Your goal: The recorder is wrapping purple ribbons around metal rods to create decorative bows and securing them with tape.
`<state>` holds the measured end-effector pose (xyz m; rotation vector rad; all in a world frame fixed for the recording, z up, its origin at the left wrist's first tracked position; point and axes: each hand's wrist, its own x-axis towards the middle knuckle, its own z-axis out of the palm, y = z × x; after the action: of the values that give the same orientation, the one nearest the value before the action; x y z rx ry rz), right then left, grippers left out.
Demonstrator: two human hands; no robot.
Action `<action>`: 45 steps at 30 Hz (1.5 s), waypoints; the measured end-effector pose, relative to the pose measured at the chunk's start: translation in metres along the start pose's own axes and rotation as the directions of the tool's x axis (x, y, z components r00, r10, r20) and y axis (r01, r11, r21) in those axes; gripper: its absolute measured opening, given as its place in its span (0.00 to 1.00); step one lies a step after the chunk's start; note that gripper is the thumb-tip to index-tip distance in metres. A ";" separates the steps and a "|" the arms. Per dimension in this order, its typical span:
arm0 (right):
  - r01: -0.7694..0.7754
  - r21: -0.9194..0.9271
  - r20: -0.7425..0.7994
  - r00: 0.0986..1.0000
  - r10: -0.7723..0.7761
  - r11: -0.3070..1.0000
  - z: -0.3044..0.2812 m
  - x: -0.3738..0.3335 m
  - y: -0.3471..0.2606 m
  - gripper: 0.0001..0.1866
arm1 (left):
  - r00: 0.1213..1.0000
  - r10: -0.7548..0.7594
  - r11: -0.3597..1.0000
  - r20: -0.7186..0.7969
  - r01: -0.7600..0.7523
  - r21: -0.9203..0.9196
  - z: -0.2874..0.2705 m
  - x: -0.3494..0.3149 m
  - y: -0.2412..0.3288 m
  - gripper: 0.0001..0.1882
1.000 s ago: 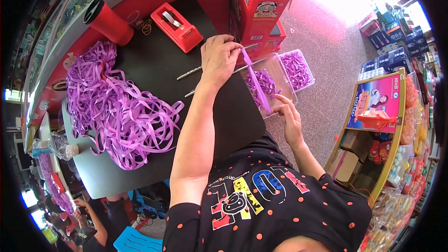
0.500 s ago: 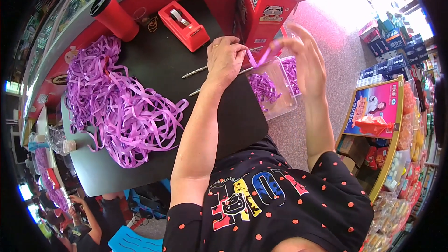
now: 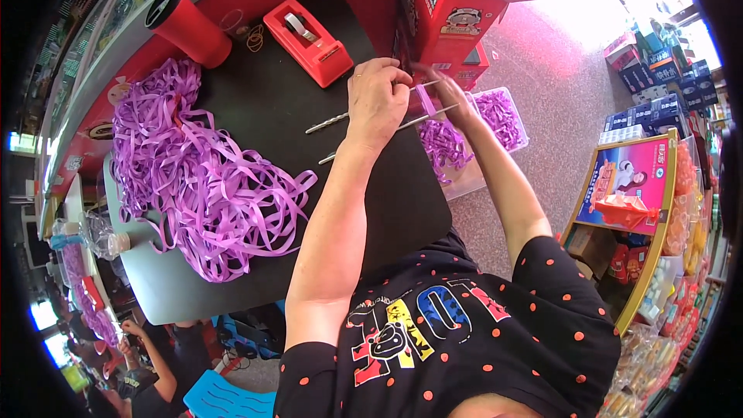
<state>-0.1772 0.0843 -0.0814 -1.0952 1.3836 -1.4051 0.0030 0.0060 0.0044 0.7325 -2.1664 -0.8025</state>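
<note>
Well to the left of the left hand [image 3: 378, 104], a loose heap of purple ribbon [image 3: 209, 178] spreads over the black tabletop [image 3: 371, 217]. A red tumbler [image 3: 190, 27] stands behind that heap, with a few tan rubber bands [image 3: 255, 38] to its right. Nearer the left hand, just beyond its knuckles, sits a red tape dispenser [image 3: 309, 42].

Two metal rods, the upper one [image 3: 327, 123] and the lower one [image 3: 327, 159], stick out to the left of the left hand, pass beneath it, and come out on its right side, roughly parallel and slanting up rightward. The left hand is curled over them, palm down, thumb and forefinger pinched together on a purple strip [image 3: 424, 99]. This strip lies just right of those fingertips, in the narrow space between the two hands; its visible length runs across the rods rather than along them, and the left hand is slightly the nearer.

Just right of the strip, the right hand [image 3: 451, 101] is by the rods' far ends, fingers blurred; I cannot tell whether they close on the ribbon. Below its wrist is a clear tray [image 3: 467, 183] of short purple pieces [image 3: 443, 145]; to its right, a second filled container [image 3: 527, 142].
</note>
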 end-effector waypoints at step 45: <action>0.272 -0.597 -0.175 0.874 -0.454 0.755 0.083 -0.006 -0.165 0.10 | 0.686 -0.408 -0.446 0.603 0.427 -0.787 0.038 -0.079 0.090 0.45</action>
<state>-0.0951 0.0729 0.0839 -1.6541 1.9720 -1.5387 -0.0024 0.1314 0.0152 0.5777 -0.2622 -2.5167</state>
